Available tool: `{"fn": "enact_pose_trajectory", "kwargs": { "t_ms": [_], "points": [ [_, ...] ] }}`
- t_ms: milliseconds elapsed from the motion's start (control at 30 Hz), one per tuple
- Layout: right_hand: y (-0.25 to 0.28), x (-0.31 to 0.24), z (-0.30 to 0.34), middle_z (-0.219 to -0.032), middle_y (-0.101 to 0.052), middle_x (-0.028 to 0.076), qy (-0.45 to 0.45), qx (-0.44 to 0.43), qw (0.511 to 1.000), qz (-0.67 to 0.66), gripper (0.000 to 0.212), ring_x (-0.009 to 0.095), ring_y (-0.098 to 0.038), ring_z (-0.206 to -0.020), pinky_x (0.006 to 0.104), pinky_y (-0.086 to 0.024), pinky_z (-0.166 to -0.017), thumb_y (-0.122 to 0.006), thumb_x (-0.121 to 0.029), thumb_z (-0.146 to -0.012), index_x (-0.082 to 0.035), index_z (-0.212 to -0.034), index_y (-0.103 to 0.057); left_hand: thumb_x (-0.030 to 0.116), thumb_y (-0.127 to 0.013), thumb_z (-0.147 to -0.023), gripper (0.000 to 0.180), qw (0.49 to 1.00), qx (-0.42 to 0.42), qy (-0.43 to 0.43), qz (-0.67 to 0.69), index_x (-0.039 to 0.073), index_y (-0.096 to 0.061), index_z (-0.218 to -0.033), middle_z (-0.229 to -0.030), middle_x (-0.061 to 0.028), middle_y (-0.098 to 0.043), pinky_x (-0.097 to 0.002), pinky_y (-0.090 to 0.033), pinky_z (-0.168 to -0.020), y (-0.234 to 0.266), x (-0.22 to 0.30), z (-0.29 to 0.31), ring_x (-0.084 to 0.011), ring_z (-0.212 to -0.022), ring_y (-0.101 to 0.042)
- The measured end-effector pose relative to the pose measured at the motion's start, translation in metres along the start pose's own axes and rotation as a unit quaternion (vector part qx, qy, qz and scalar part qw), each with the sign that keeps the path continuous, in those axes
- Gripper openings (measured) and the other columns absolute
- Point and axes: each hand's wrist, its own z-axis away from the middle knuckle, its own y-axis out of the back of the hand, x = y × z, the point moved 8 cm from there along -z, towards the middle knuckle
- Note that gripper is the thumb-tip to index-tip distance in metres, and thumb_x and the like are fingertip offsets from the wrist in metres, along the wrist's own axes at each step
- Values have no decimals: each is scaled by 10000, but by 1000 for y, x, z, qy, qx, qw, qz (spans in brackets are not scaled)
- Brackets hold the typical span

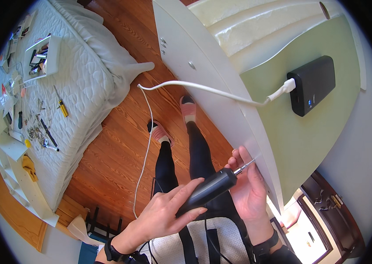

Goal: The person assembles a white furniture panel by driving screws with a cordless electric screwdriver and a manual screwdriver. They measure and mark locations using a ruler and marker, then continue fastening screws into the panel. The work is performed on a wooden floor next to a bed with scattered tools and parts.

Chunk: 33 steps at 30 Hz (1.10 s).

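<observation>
In my left hand (pixel 168 209) is a black electric screwdriver (pixel 210 189), its fingers wrapped round the body. The thin metal bit (pixel 244 167) points up and right, its tip at the side of a tall white panel (pixel 221 83). My right hand (pixel 249 189) is beside the bit, palm turned up and fingers stretched out along the panel's face. The bit passes between its fingers and thumb; whether they touch it I cannot tell. A black power bank (pixel 313 86) with a lit display lies on a pale green surface (pixel 265 70) beyond the panel.
From the power bank a white cable (pixel 212 91) hangs over the panel and down past my legs. On the left, a bed (pixel 85 66) bears a white tray (pixel 54 66) of tools, a yellow-handled screwdriver (pixel 63 108) and scattered small hardware. A dark cabinet (pixel 326 198) stands right.
</observation>
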Motion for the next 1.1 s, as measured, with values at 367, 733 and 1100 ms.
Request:
{"fn": "enact_pose_trajectory", "kwargs": {
  "t_ms": [367, 733, 1100],
  "points": [
    [2, 2, 0, -1251, -581, 120, -4, 5, 999, -40, 399, 203, -557, -1114, 349, -434, -985, -567, -234, -983, -43, -1330, -515, 298, -701, -892, 615, 1000, -12, 13, 8, 14, -449, -1375, -1004, -238, -657, -375, -563, -617, 1, 0, 1, -367, -719, -700],
    [-4, -1, 1, -1182, -538, 47, -4, 1, 1000, -17, 392, 176, -504, -1082, 343, -439, -986, -620, -299, -956, -64, -1271, -608, 285, -714, -883, 600, 1000, -21, 20, 4, 15, -470, -1360, -1027, -239, -659, -378, -561, -649, 2, 2, 1, -375, -764, -699],
    [6, 8, 1, -1083, -566, 58, -19, 34, 997, -70, 177, 174, -530, -1039, 341, -451, -955, -672, -221, -924, -66, -1005, -643, 282, -742, -851, 603, 998, 0, 67, 8, 16, -507, -1339, -978, -207, -661, -345, -534, -739, 0, 2, 5, -334, -818, -687]
  ]
}}
